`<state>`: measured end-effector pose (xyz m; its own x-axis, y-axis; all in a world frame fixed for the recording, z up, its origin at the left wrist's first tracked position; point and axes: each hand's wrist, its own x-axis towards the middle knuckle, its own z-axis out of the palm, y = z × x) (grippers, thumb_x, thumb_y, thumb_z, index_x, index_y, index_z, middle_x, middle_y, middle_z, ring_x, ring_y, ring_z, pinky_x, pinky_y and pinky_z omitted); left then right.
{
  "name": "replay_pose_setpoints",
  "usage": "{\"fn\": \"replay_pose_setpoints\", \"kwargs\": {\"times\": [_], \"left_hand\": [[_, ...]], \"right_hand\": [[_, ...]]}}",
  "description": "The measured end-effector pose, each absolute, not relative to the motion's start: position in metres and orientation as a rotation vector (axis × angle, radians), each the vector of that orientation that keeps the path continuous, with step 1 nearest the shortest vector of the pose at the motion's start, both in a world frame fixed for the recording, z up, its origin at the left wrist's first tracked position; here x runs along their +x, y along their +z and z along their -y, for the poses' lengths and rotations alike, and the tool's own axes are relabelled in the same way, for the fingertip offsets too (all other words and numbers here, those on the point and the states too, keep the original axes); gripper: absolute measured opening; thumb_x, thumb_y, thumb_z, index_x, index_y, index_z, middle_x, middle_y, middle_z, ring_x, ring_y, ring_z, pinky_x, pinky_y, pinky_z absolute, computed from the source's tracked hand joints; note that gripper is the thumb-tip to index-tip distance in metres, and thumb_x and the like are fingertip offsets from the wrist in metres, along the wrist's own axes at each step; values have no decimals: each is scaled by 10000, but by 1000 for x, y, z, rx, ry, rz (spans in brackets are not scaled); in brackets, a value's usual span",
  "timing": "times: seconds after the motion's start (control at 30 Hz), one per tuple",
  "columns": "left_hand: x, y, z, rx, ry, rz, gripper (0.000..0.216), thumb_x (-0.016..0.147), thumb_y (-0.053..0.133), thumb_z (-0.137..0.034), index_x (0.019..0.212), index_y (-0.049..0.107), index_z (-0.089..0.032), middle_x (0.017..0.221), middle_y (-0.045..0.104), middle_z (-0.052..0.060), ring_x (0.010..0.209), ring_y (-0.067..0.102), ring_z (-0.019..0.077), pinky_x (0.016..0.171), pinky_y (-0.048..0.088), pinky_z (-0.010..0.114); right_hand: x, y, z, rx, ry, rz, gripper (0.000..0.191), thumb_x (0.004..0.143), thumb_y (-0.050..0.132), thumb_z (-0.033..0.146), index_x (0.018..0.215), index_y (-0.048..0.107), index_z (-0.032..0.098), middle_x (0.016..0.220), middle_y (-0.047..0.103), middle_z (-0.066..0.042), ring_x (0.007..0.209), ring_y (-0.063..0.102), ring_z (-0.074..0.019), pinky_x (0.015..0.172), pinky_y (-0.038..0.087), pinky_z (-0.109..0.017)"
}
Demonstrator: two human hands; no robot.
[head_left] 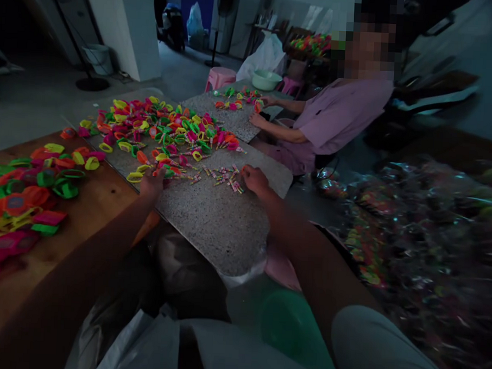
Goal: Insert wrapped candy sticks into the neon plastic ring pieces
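My left hand point(152, 181) is at the near left edge of a speckled grey tabletop point(215, 226). Its fingers are curled round a bright plastic band, mostly hidden by the hand. Just beyond it spreads a heap of plastic bands point(163, 124) in orange, pink, yellow and green, some joined to thin patterned sticks. My right hand point(255, 179) is closed with its fingertips together beside a loose cluster of small patterned sticks point(229, 178). What those fingertips pinch, if anything, is too small and dark to name.
Larger plastic pieces point(21, 196) cover a wooden board point(111, 192) at left. Across the table, a person in a pink shirt point(338, 118) handles similar pieces near a pale green basin point(267, 80). Clear bags point(443, 231) are heaped at right. A pink stool point(220, 77) stands behind.
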<state>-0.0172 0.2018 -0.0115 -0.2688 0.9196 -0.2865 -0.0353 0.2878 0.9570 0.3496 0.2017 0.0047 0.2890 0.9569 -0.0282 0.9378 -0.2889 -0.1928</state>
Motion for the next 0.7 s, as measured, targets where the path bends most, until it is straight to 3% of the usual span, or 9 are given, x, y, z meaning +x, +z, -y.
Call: {"fn": "replay_pose_setpoints", "kwargs": {"times": [0.13,0.2,0.3,0.43,0.57,0.7], "left_hand": [[-27,-25,-205,1158,1071,-1734,461,953,703,-265,1395,613,-170,1020,770,106,906,748,247,856,621,379],[-30,-35,-192,1381,1109,-1804,499,934,691,-236,1419,609,-151,1242,744,174,1132,727,307,1052,579,478],[-28,-44,-160,1793,1256,-1692,484,956,642,-249,1424,619,-127,1504,594,226,1446,553,332,1267,421,529],[-14,-35,-112,2249,1151,-1200,415,1038,550,-281,1437,627,-195,1515,597,174,1461,546,298,1256,448,520],[-4,-16,-82,2439,878,-875,468,1061,528,-262,1526,574,-234,1658,486,162,1525,492,328,1256,442,558],[-18,-19,-69,2296,854,-901,362,1072,575,-380,1386,665,-225,1479,634,161,1363,636,289,1178,526,485]], "right_hand": [[359,1,-204,-2347,230,1873,274,1030,524,246,1106,769,151,1094,741,-136,929,594,-193,791,402,-264],[356,-1,-199,-2325,213,1890,288,1028,516,248,1092,771,129,1100,746,-149,949,604,-197,822,409,-270],[340,-2,-179,-2136,273,1966,280,1007,543,273,1097,765,128,1136,745,-138,966,628,-192,869,432,-274],[296,5,-134,-1603,654,2111,217,925,600,269,1042,746,158,1026,740,-71,839,637,-168,811,470,-274],[250,22,-96,-1260,936,2334,167,868,622,192,977,748,179,981,737,-38,787,627,-142,785,473,-268],[223,33,-80,-1211,1136,2343,167,894,643,201,1004,766,175,955,752,-31,806,646,-144,779,478,-266]]}}
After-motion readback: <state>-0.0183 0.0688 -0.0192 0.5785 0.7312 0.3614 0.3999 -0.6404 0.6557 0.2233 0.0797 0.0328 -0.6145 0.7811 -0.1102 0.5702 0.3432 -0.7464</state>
